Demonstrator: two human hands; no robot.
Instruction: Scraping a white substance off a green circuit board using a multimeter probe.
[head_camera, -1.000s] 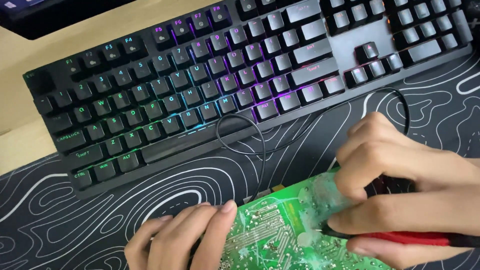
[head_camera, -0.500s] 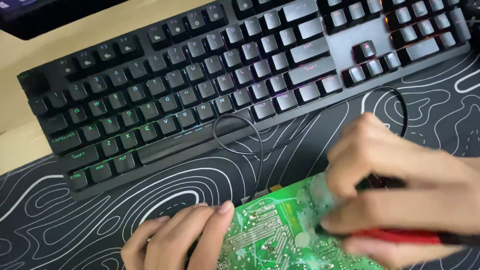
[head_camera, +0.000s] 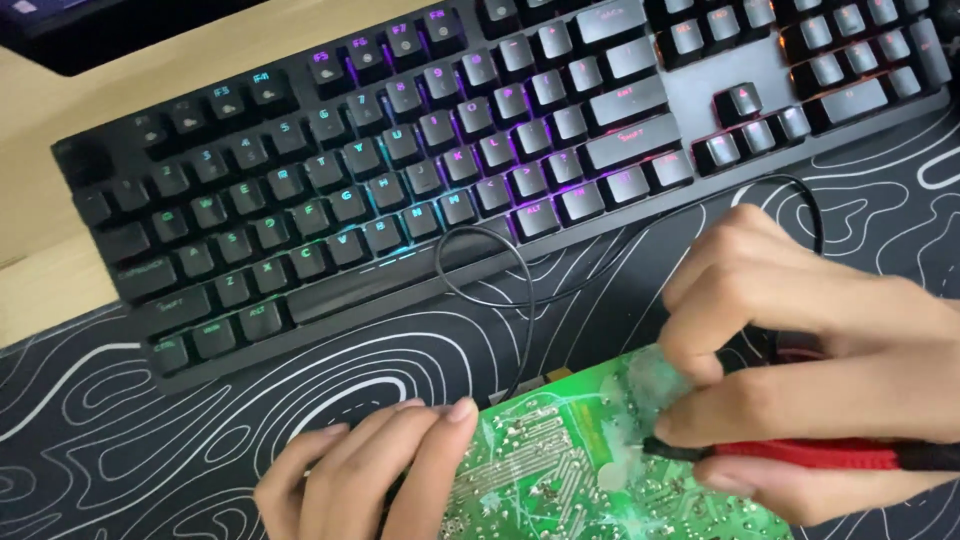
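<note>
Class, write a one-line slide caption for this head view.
Left hand steadies a green circuit board while right hand holds a red-handled tool.

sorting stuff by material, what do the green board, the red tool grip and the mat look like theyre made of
Green circuit board: rigid laminate, probably fibreglass, glossy green coating with silvery solder traces.
Red tool handle in the right hand: looks like matte moulded plastic or rubber.
Desk mat: seemingly soft fabric-topped, black with white wavy lines, no shine.

A pale wooden surface (head_camera: 40, 215) carries a black desk mat with white wavy contour lines (head_camera: 200, 400). On the mat lie 1 black backlit mechanical keyboard (head_camera: 480, 150), a thin black looped cable (head_camera: 520, 270) and a green circuit board (head_camera: 580, 470).
</note>
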